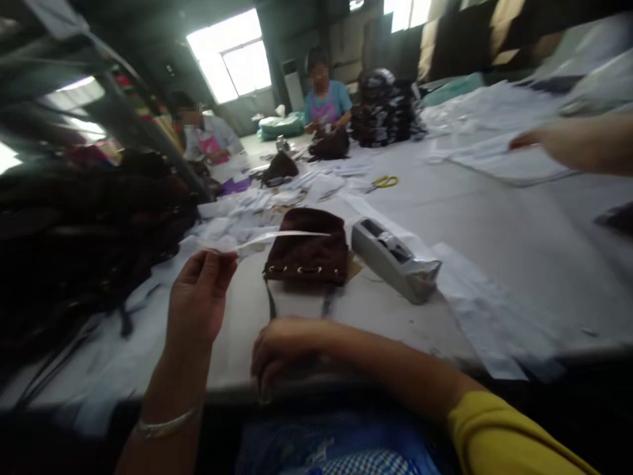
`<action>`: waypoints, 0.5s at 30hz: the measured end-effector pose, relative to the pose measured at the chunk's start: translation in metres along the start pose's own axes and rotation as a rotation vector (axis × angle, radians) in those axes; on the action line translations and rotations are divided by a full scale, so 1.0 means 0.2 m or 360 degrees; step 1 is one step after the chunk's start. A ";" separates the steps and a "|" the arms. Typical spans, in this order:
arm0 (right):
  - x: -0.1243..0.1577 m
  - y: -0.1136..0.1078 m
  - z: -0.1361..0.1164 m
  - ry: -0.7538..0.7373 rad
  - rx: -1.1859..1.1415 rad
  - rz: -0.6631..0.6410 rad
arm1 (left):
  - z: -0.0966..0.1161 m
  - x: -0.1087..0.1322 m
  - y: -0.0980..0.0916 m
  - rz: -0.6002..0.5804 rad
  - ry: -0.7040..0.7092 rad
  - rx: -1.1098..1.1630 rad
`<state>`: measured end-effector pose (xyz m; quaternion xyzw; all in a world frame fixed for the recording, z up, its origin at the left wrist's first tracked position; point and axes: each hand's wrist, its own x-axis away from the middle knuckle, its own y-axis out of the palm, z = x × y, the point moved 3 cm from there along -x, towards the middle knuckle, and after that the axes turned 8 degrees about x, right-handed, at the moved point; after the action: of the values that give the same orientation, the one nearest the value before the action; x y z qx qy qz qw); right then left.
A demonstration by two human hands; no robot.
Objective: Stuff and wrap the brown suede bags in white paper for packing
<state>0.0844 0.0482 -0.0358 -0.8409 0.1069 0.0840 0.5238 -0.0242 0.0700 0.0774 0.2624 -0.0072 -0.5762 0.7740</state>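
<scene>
Yellow scissors point(384, 181) lie before dark stack point(386, 109).

A garment workshop: long worktable point(494, 231), stacked dark bags point(383, 109), seated workers point(324, 99).

Your left hand point(198, 300) is raised on an upright forearm, thumb and fingertips pinched together. Your right hand point(284, 349) lies low before you, knuckles up, fingers curled under.

pouch point(307, 251) dark maroon, gold eyelets | tape dispenser point(393, 258) grey | scissors point(383, 181) yellow | worktop point(494, 231) pale grey-white | sleeve point(499, 432) yellow | bracelet point(165, 427) silver
</scene>
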 end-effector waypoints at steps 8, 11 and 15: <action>-0.02 0.00 0.02 -0.0033 0.0013 -0.0122 | 0.13 0.33 -0.71 0.0588 -0.0026 -0.0049; -0.07 -0.05 -0.01 0.0076 -0.0117 -0.0104 | 0.12 0.43 -0.84 0.0756 -0.0069 -0.0021; -0.17 -0.11 0.01 0.0296 -0.0659 0.0254 | 0.12 0.47 -0.91 0.0877 -0.0054 -0.0021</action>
<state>0.0574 0.0616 -0.0091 -0.9234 0.2011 0.0675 0.3198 -0.1624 -0.0596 -0.0046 0.2357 -0.0876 -0.3483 0.9030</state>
